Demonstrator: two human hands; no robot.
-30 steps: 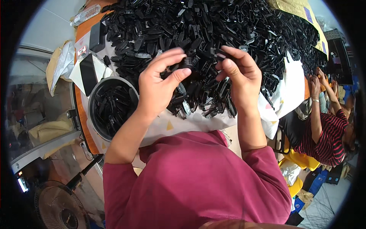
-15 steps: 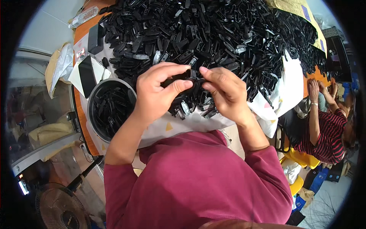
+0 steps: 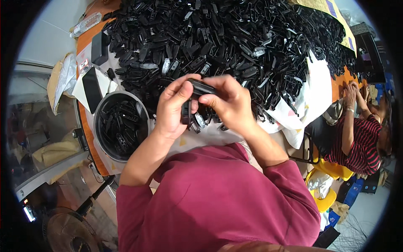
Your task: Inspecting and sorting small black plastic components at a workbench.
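Both hands meet over the near edge of a large heap of black plastic parts (image 3: 193, 38). Between them is a long, rounded black plastic piece (image 3: 203, 87). My left hand (image 3: 171, 105) is closed, its thumb and fingers at the piece's left end. A second black part (image 3: 185, 113), narrow and upright, sits against that palm. My right hand (image 3: 231, 100) pinches the long piece's right end between thumb and fingers; its fingertips are slightly blurred. Just beyond the hands, a part with a silvery face (image 3: 200, 121) lies on the cloth.
A grey round tub (image 3: 97, 126) holding black parts stands left of my forearm. Behind it lie a phone (image 3: 91, 89), a dark box (image 3: 99, 48) and a clear bottle (image 3: 86, 24). A white bag (image 3: 317, 90) borders the heap. At right sits another person (image 3: 357, 143).
Both hands have shifted and turned. The long piece now lies across between them, and an upright black part shows in my left palm. The view has moved slightly.
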